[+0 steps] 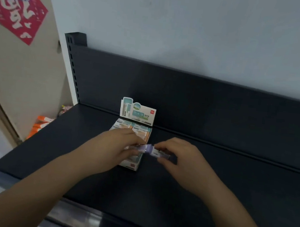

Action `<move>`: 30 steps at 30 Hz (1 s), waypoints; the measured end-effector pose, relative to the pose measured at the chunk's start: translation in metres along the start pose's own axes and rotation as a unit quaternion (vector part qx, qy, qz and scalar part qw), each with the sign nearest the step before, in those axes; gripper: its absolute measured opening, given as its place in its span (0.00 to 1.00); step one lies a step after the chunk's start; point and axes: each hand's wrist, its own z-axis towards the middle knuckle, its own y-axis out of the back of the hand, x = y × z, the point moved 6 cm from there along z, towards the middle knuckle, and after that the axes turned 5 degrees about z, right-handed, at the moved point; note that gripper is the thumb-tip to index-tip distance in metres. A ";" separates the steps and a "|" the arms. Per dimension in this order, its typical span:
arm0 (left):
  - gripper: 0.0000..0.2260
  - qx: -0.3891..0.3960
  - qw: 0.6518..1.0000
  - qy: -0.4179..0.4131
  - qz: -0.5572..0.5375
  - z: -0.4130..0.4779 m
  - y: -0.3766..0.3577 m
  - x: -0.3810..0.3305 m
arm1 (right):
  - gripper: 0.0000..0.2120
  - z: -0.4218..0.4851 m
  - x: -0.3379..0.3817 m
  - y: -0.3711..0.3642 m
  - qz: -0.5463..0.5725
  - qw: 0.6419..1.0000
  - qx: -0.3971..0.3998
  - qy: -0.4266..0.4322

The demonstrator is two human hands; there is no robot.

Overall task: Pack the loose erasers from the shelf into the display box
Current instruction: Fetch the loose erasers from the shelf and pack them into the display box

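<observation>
Left hand and right hand are each pinching one end of a purple eraser. Its long axis is running crosswise, hovering over the display box front-right corner. The filled rows are lying just beyond the fingertips.

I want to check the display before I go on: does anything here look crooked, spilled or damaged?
Nothing stands out. The display box stands upright on the shelf, the erasers inside lie in tidy rows, and the left hand and right hand pinch purple erasers over its front end.
</observation>
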 end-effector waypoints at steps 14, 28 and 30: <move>0.13 0.050 0.995 -0.079 -0.032 -0.004 0.007 0.070 | 0.12 0.047 0.032 -0.066 0.017 0.998 -0.025 -0.062; 0.08 0.084 0.993 -0.088 0.005 -0.006 0.003 0.083 | 0.10 0.043 0.034 -0.067 -0.012 0.996 -0.010 -0.092; 0.09 0.103 0.992 -0.071 0.020 -0.003 0.005 0.085 | 0.09 0.044 0.036 -0.066 -0.018 0.996 0.000 -0.091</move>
